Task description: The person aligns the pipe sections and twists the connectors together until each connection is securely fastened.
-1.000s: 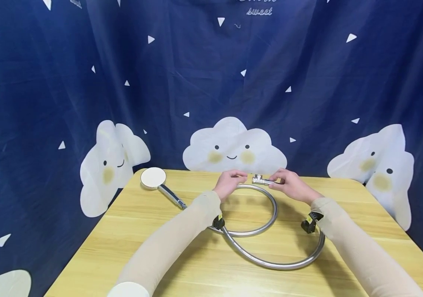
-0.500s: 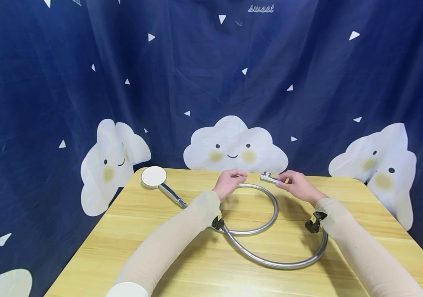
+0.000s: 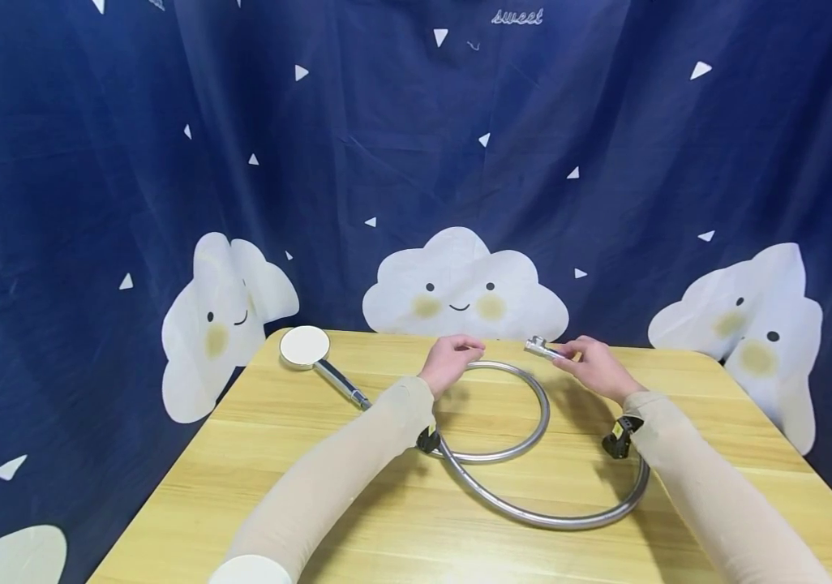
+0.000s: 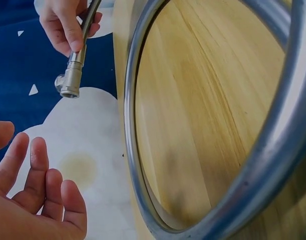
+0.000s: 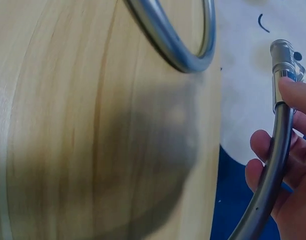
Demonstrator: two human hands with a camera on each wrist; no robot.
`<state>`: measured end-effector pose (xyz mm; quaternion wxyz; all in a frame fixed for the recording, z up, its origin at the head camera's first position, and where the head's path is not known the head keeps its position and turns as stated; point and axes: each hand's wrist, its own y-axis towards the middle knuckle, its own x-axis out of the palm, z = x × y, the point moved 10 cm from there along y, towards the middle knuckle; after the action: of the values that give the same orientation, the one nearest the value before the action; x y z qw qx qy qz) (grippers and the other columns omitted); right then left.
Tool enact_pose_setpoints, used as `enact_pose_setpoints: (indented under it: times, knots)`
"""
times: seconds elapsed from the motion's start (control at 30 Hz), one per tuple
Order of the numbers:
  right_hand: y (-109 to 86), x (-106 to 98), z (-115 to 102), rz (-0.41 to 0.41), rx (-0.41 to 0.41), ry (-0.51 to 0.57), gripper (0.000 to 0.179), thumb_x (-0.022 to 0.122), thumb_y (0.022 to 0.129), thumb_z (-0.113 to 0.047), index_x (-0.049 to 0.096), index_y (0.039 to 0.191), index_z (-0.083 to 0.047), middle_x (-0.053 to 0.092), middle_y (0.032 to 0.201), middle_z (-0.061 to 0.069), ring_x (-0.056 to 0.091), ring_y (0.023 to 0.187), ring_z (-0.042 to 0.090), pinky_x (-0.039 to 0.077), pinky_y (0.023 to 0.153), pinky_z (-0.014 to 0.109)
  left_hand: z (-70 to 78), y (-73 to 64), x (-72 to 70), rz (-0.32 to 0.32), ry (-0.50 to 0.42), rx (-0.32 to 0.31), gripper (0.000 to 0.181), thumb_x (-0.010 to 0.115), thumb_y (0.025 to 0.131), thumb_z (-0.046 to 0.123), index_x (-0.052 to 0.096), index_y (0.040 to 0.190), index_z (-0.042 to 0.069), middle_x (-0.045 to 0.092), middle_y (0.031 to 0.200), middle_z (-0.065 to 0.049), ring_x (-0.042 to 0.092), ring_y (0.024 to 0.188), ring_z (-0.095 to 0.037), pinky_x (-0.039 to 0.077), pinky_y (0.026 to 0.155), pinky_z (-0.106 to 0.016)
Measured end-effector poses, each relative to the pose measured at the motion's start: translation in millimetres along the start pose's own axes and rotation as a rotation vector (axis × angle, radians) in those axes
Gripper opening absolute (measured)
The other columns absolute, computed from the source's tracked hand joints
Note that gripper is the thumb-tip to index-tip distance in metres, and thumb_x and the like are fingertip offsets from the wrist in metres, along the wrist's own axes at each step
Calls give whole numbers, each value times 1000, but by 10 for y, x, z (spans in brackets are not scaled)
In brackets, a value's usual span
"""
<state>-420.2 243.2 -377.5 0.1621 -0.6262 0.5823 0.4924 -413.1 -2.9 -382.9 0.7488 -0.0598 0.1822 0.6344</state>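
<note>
My right hand (image 3: 597, 370) grips the end of a grey metal shower hose (image 3: 555, 520), its thumb on the chrome collar and fingers around the hose in the right wrist view. At that end sits a small chrome fitting (image 5: 283, 56) with a side outlet, raised and pointing left in the head view. Left of it, my left hand (image 3: 449, 363) hovers near the loop's far side, fingers loosely bent and holding nothing in the left wrist view. A round white-faced shower head (image 3: 305, 347) with a chrome handle (image 3: 339, 383) lies at the table's far left; the hose leads from it beneath my left forearm.
The hose coils in a loop across the middle of the light wooden table (image 3: 241, 478). A dark blue curtain (image 3: 416, 146) with cloud prints hangs behind the table's far edge. Black wrist cameras (image 3: 618, 439) sit under both sleeves.
My right hand has moved a little to the right with the hose end and fitting, away from my left hand. The left hand stays nearly still.
</note>
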Motion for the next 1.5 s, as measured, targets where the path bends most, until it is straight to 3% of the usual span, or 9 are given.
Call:
enact_pose_setpoints:
  times: [0.23,0.63,0.97,1.2,1.5]
  knots:
    - [-32,50,89,-14,18,18,14,68,84,-21,68,89,-8,58,84,7,47,71,20,38,61,29,-25,-20,-21,24,42,0,10,63,85,26,70,93,24,66,96,10,59,92,-11,46,82,-31]
    - [-52,176,309,-35,59,5,15,68,83,-18,68,89,-4,60,87,11,48,74,20,37,64,31,-60,-39,-17,2,67,-7,12,65,84,28,69,94,23,65,93,9,58,89,-11,45,82,-31]
    - [-40,250,305,-55,32,-33,15,68,82,-16,69,87,-2,57,94,16,51,78,25,39,68,35,-69,-74,-76,2,48,-19,10,65,85,24,69,93,22,66,93,7,58,90,-12,44,81,-31]
    - [-51,312,320,-87,37,-64,16,67,83,-16,70,88,-1,58,97,19,54,91,33,40,81,46,-150,-65,-83,-2,57,-37,10,65,84,25,69,93,23,65,93,8,57,91,-13,44,84,-33]
    - [-54,394,329,-132,60,-83,16,67,83,-19,70,84,-4,57,98,17,53,89,30,40,77,42,-207,-60,-76,-7,72,-40,8,64,84,23,69,91,24,65,97,9,57,94,-13,43,86,-34]
